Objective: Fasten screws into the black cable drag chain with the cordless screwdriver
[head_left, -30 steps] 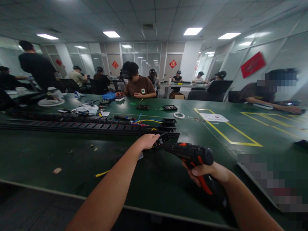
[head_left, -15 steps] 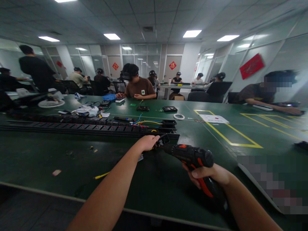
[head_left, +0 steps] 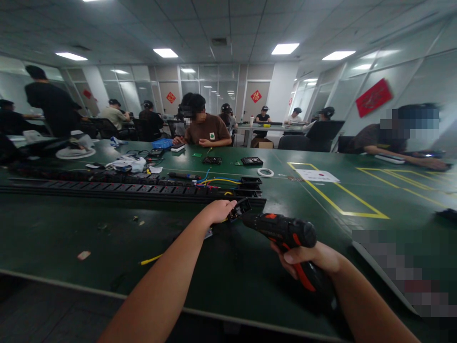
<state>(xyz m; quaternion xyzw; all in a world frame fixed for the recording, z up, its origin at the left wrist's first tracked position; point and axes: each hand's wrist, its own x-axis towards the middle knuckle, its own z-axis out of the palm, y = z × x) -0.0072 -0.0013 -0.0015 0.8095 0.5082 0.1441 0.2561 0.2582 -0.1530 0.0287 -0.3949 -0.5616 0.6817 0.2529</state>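
Observation:
My left hand [head_left: 218, 211] is closed on a small black housing [head_left: 241, 208] with an open face, held tilted just above the green table. Wrapped round the handle of a black and orange cordless drill [head_left: 282, 229] is my right hand [head_left: 307, 259]. The drill's nose points left at the housing; whether its tip touches cannot be made out. A yellow cable [head_left: 151, 260] comes out from under my left forearm. Right behind the housing lies the end of a long black power strip [head_left: 153, 190] with a row of sockets.
Several wires [head_left: 217, 181] and a white cloth-like bundle [head_left: 128, 163] lie beyond the strip. Farther off are black open cases [head_left: 252, 161], a white ring of tape [head_left: 265, 172] and a paper sheet [head_left: 317, 176]. A co-worker [head_left: 207, 126] sits across the table; another [head_left: 389, 133] sits at right.
Hardly anything differs. Both hands, the drill and the black housing stay in nearly the same place.

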